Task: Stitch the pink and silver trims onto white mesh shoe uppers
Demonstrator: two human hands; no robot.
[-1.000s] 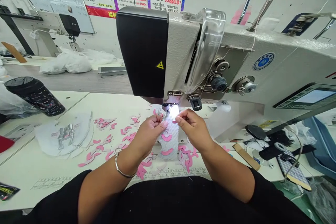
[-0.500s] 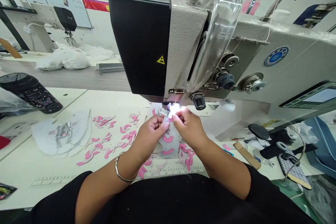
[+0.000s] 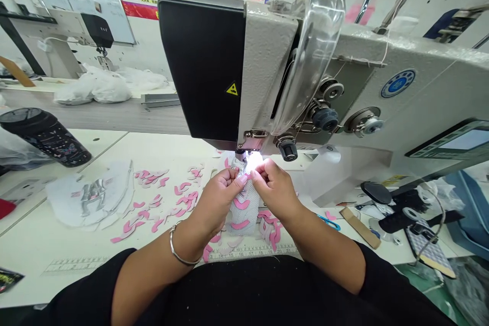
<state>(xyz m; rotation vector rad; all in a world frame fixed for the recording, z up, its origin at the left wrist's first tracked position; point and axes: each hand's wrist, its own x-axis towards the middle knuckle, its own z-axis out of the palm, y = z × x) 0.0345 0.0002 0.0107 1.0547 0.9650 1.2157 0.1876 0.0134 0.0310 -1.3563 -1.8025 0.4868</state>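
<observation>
Under the sewing machine head lies a strip of light grey mesh fabric with curved pink pieces on it. My left hand is closed, thumb against fingers, at the left side of the strip near the needle. From the right, my right hand pinches too, its fingertips close to the left thumb. A small pink fabric piece shows between the two thumbs, partly covered by the fingers. The machine's lamp washes out the needle area. More pink pieces lie beside the strip, by my right wrist.
Loose pink pieces are scattered left of my hands. A white sheet with silver pieces, a black tumbler, blue scissors and a brown strip lie around. A ruler runs along the front edge.
The mesh strip has shifted and turned slightly to the left beneath my hands. Both hands stay close together at the needle, and the view has tilted a little.
</observation>
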